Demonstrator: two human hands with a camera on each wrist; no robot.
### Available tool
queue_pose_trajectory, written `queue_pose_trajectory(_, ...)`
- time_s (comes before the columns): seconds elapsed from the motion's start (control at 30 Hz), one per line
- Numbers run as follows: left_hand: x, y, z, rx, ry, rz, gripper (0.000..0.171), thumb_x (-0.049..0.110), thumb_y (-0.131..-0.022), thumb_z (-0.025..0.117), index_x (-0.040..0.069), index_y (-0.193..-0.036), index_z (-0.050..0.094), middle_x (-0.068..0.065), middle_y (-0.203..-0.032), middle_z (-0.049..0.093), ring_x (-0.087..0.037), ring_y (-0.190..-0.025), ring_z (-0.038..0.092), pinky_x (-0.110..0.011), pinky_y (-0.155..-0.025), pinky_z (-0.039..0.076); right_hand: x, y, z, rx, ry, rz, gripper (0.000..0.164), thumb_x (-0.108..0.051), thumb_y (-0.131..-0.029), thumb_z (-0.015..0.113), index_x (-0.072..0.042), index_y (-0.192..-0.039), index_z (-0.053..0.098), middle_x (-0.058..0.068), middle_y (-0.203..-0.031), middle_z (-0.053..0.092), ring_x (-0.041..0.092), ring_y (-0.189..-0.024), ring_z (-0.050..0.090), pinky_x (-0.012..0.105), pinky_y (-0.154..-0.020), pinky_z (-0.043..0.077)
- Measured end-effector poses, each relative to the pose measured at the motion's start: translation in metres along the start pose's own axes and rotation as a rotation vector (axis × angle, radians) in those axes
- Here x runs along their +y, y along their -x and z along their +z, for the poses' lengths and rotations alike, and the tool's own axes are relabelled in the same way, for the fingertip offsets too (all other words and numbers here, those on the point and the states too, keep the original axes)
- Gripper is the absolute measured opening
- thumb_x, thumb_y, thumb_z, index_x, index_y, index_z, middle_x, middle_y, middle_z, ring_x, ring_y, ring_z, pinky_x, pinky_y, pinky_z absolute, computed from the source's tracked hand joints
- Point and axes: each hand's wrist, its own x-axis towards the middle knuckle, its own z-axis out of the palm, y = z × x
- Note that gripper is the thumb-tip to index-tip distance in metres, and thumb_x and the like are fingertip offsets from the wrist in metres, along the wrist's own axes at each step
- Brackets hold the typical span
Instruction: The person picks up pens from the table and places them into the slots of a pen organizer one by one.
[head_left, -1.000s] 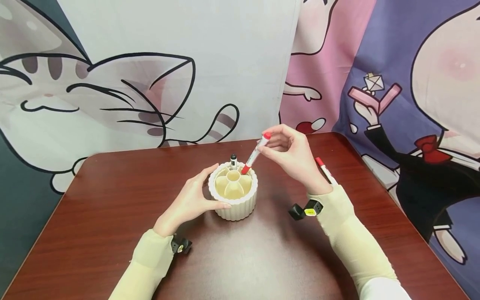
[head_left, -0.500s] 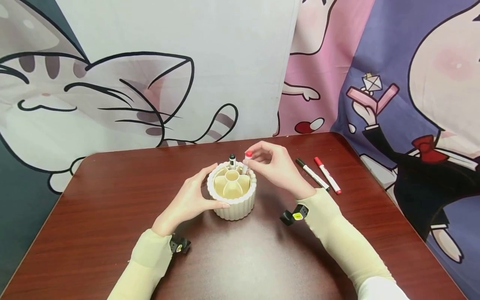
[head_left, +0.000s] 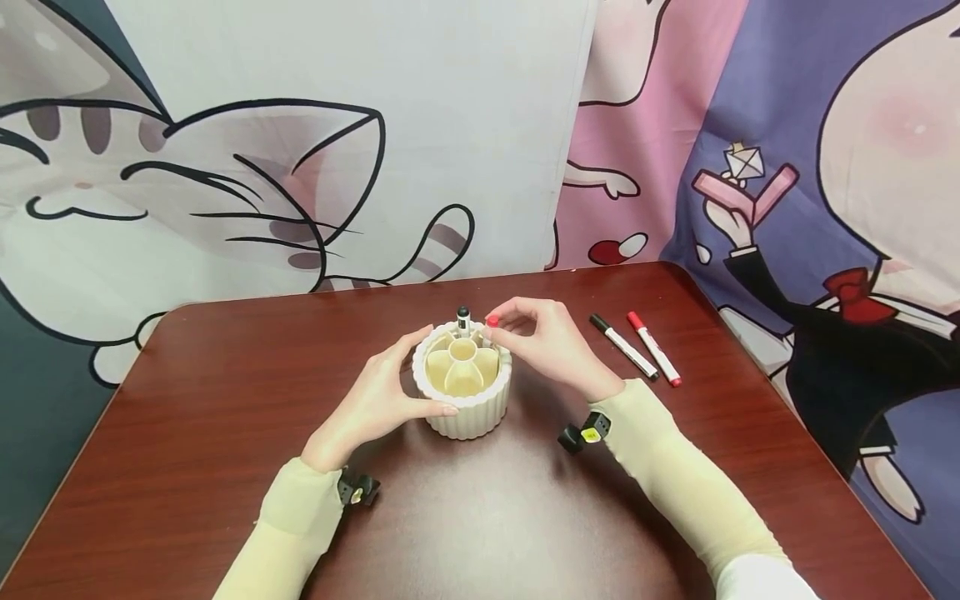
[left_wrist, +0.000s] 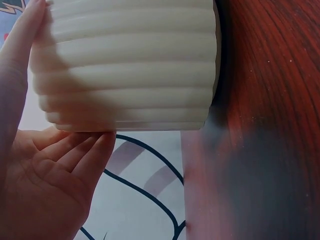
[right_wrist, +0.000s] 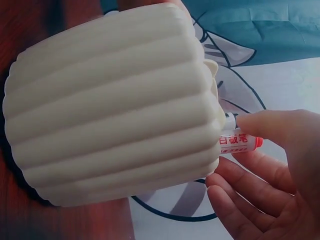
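A cream pen holder [head_left: 468, 422] with fluted sides and several inner compartments stands on the table. My left hand [head_left: 372, 398] holds it from the left, thumb at the front and fingers round the far side. In the left wrist view those fingers [left_wrist: 82, 150] touch its ribbed wall. A white whiteboard marker with a red end [right_wrist: 239, 142] stands in a back-right compartment, its upper part above the rim. My right hand [head_left: 553, 346] pinches this marker near its top. Beside it, a black-topped marker [head_left: 463, 320] stands in a back compartment.
To the right of the holder lie two loose markers, one black-capped [head_left: 624, 346] and one red-capped [head_left: 654, 348], side by side. Behind the brown table [head_left: 225, 400] hangs a cartoon-printed cloth [head_left: 480, 125].
My right hand has moved left and down, and the red marker has gone from slanting over the rim to standing deep in the compartment. My left hand keeps its hold on the pen holder.
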Motion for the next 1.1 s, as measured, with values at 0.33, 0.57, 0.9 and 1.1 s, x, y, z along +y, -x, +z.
queue_pose_trajectory(0.33, 0.000, -0.001, 0.006, 0.015, 0.014, 0.028, 0.112, 0.055, -0.063, 0.094, 0.010, -0.153, 0.044, -0.002, -0.149, 0.051, -0.016, -0.126, 0.056, -0.040, -0.103, 0.047, 0.011, 0.014, -0.026, 0.053, -0.003, 0.076, 0.033, -0.044, -0.087, 0.081, -0.022, -0.111, 0.076, -0.007, -0.106, 0.073, 0.011, -0.092, 0.070, 0.035, -0.082, 0.058)
queue_pose_trajectory(0.57, -0.001, 0.001, 0.005, 0.031, 0.011, 0.021, 0.114, 0.054, -0.062, 0.095, 0.011, -0.153, 0.043, -0.001, -0.148, 0.052, -0.015, -0.122, 0.059, -0.038, -0.101, 0.048, 0.031, 0.032, -0.056, 0.127, 0.082, 0.152, 0.035, -0.051, -0.087, 0.079, -0.027, -0.113, 0.077, -0.010, -0.111, 0.072, 0.010, -0.095, 0.069, 0.035, -0.082, 0.057)
queue_pose_trajectory(0.9, 0.000, 0.003, 0.004, 0.038, 0.006, 0.017, 0.113, 0.053, -0.062, 0.096, 0.010, -0.153, 0.044, -0.001, -0.147, 0.052, -0.016, -0.121, 0.060, -0.040, -0.101, 0.049, 0.069, 0.062, -0.098, 0.213, 0.231, 0.241, 0.038, -0.048, -0.091, 0.076, -0.020, -0.116, 0.078, -0.004, -0.111, 0.074, 0.015, -0.095, 0.070, 0.021, -0.074, 0.053)
queue_pose_trajectory(1.1, 0.001, 0.003, 0.005, 0.040, 0.001, 0.021, 0.113, 0.051, -0.062, 0.096, 0.009, -0.153, 0.044, -0.003, -0.148, 0.052, -0.017, -0.123, 0.058, -0.044, -0.102, 0.048, 0.087, 0.076, -0.118, 0.200, 0.297, 0.314, 0.040, -0.044, -0.091, 0.077, -0.016, -0.119, 0.076, 0.004, -0.118, 0.072, 0.023, -0.098, 0.071, 0.019, -0.074, 0.051)
